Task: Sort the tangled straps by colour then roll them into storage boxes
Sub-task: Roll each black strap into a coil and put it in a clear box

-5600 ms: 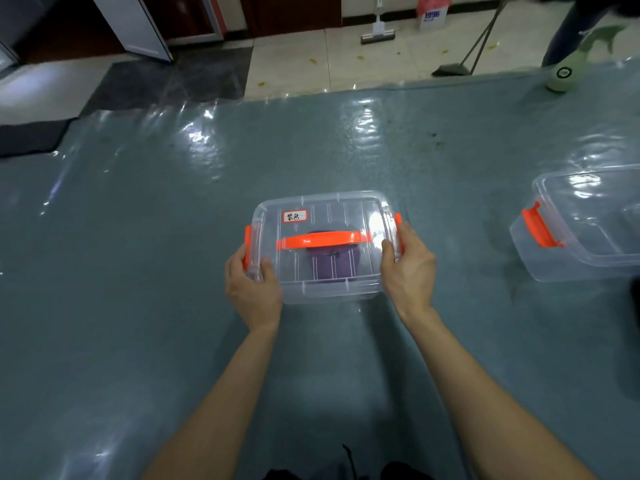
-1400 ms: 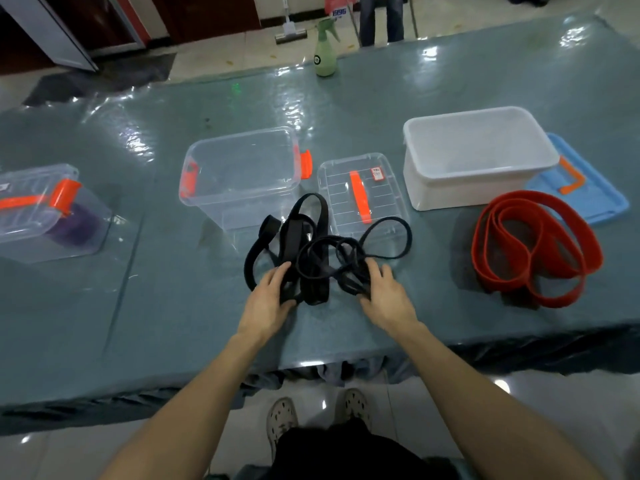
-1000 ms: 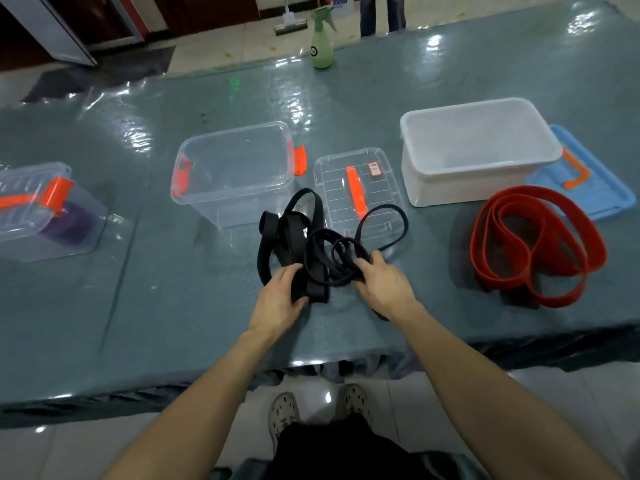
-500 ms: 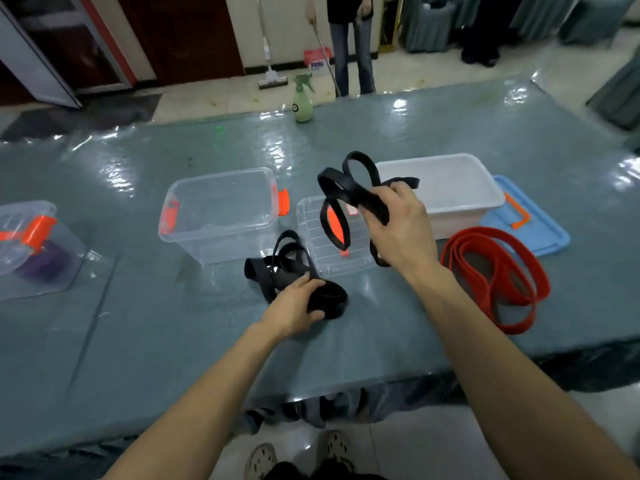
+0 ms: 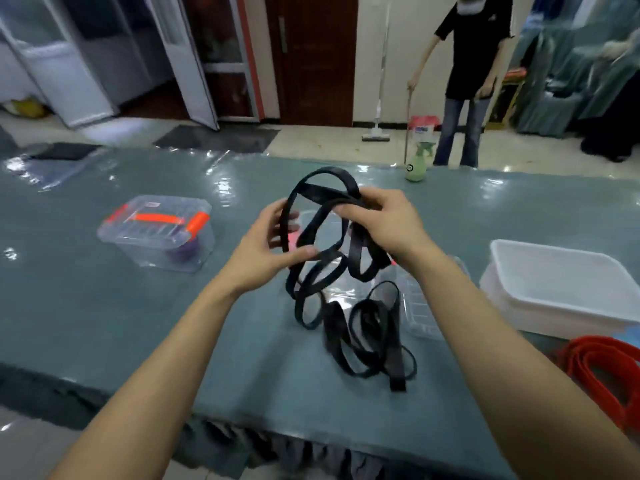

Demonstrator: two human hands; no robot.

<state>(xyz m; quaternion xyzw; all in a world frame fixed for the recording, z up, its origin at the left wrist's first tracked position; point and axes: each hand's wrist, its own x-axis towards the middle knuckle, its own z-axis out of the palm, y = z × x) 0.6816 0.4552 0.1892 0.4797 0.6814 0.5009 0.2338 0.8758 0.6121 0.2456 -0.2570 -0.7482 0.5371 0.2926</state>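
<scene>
A tangle of black straps [image 5: 349,282] hangs between my hands above the table, its lower loops trailing onto the surface. My right hand [image 5: 384,223] grips the top of the tangle. My left hand [image 5: 273,251] pinches a loop lower on its left side. A closed clear box [image 5: 156,233] with orange latches, holding a purple roll, sits at the left. A clear lid [image 5: 422,306] lies behind the straps. Red straps [image 5: 602,368] lie at the right edge, near an open white box [image 5: 561,289].
The grey-green table [image 5: 104,323] has a glossy plastic cover and its near edge runs below my forearms. A green spray bottle [image 5: 417,164] stands at the far edge. A person [image 5: 464,74] with a broom stands on the floor beyond.
Both hands have lifted the black straps off the table; my left hand left the pile and took a loop. The view tilted up and swung, so the closed box sits nearer the centre.
</scene>
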